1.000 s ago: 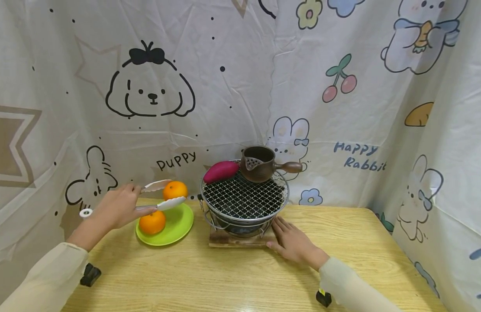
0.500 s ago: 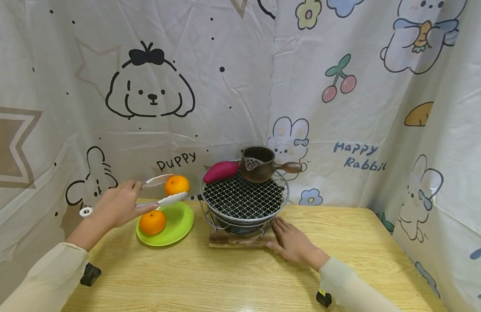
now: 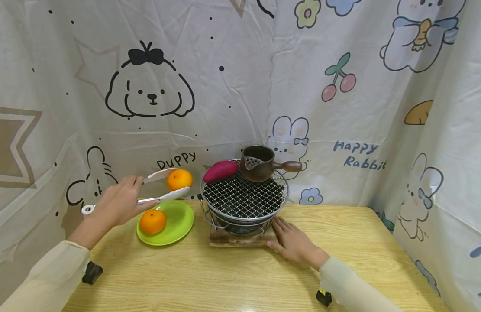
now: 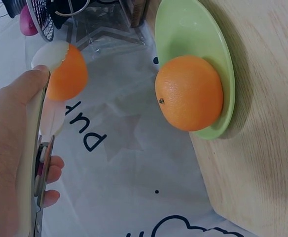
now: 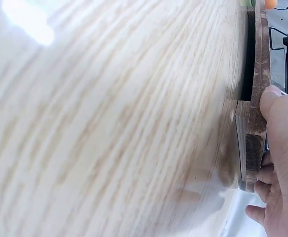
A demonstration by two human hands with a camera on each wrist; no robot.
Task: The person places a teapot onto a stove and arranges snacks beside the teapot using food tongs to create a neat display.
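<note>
My left hand (image 3: pixel 123 199) grips a pair of tongs (image 3: pixel 174 195) with pale scalloped tips. Between those tips an orange (image 3: pixel 180 179) is held up above the back of a green plate (image 3: pixel 182 219). A second orange (image 4: pixel 189 93) sits on the plate, large in the left wrist view. My right hand (image 3: pixel 292 240) rests against the right end of a wooden board (image 3: pixel 240 241), fingers extended and thumb at its front corner. On that board stands a round grill (image 3: pixel 246 199) with a wire mesh top.
A purple sweet potato (image 3: pixel 221 172) lies at the back left of the grill mesh. Beside it a brown clay pot (image 3: pixel 257 164) with a side handle stands on the mesh. Behind the wooden table (image 3: pixel 240 277) hangs a printed cloth (image 3: pixel 232 86).
The tongs have lifted the orange upward and slightly right, away from the plate. My left hand has risen a little. My right hand stays in place at the board.
</note>
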